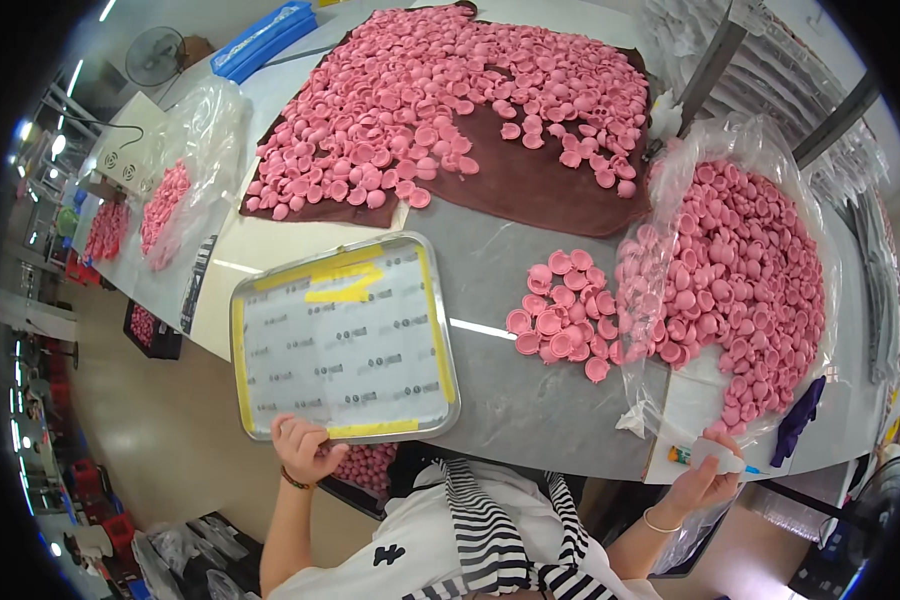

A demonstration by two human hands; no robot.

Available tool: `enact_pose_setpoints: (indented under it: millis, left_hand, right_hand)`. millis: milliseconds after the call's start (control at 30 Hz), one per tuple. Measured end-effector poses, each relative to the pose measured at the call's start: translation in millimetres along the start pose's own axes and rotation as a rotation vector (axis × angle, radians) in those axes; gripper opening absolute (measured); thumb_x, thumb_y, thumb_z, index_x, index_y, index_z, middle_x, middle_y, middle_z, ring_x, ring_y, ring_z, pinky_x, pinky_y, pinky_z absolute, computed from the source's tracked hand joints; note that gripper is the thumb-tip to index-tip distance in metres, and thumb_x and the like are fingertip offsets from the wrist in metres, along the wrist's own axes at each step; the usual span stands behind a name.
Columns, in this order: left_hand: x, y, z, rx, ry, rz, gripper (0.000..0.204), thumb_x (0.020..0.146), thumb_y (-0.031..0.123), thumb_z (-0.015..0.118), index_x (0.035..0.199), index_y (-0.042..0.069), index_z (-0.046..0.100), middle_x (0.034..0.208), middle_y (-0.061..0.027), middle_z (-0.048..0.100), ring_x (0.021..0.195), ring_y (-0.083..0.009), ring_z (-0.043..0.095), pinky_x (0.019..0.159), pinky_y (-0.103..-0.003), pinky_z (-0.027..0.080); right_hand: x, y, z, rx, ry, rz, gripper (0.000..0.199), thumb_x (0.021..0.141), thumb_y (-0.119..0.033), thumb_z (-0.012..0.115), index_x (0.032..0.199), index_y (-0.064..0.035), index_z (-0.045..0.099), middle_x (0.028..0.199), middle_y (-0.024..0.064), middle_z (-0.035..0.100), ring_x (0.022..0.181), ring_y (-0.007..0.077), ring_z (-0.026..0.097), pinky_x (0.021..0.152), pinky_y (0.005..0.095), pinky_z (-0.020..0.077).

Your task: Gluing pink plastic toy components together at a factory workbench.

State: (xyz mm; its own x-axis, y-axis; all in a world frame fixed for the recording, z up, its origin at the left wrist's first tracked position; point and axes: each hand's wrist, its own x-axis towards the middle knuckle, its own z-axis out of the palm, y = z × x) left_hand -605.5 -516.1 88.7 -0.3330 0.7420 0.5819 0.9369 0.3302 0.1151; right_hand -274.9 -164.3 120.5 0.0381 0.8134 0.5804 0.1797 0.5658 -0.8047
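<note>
The left hand grips the near rim of a flat metal tray edged with yellow tape. The right hand clasps a small white squeeze bottle beside a clear plastic bag heaped with pink rubbery caps.

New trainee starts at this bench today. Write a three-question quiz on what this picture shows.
1. True or false: the left hand grips the near edge of the metal tray.
2. What does the right hand hold?
A. a small white bottle
B. a pink cap
C. scissors
3. Fill in: the pink caps lying loose on the grey table spill from a clear plastic ____.

Key:
1. True.
2. A: the small white bottle.
3. Bag. More pink caps lie on the brown cloth further back.
</note>
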Motion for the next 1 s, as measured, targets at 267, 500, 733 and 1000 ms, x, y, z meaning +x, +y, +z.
enact_pose_setpoints:
  millis: [267,500,733,1000]
  left_hand:
    - [76,-30,25,-0.141,-0.31,0.08,0.029,0.061,0.028,0.069,0.062,0.007,0.049,0.064,-0.0075,0.049,0.064,-0.0272,0.05,0.065,-0.038,0.04]
    - [182,95,76,-0.418,-0.117,0.086,0.025,0.063,0.021,0.07,0.081,0.007,0.059,0.089,-0.0067,0.059,0.083,-0.0249,0.055,0.069,-0.036,0.043]
    - [193,143,152,-0.225,-0.384,0.266,0.024,0.064,0.02,0.069,0.077,0.008,0.054,0.081,-0.0039,0.05,0.079,-0.0207,0.05,0.068,-0.033,0.042]
    - [190,152,162,-0.359,-0.384,0.148,0.026,0.071,0.021,0.067,0.068,0.004,0.048,0.074,-0.0072,0.049,0.068,-0.0248,0.048,0.06,-0.035,0.041]
  right_hand:
    - [-2,5,-12,-0.035,-0.053,0.043,0.038,0.078,-0.031,0.06,0.087,0.0059,0.057,0.081,0.0145,0.061,0.071,0.0187,0.057,0.065,0.0283,0.0455]
    - [-18,2,-16,0.094,-0.161,0.273,0.041,0.076,-0.028,0.066,0.096,0.0068,0.055,0.081,0.0144,0.062,0.073,0.0189,0.057,0.069,0.0305,0.0459]
    - [-28,1,11,0.334,-0.281,0.285,0.036,0.077,-0.024,0.067,0.091,0.0065,0.053,0.093,0.0184,0.06,0.075,0.0216,0.06,0.064,0.0302,0.0478]
    - [-36,13,25,0.449,-0.496,0.464,0.036,0.075,-0.016,0.063,0.101,0.0077,0.056,0.081,0.011,0.061,0.07,0.0124,0.056,0.064,0.0226,0.0433]
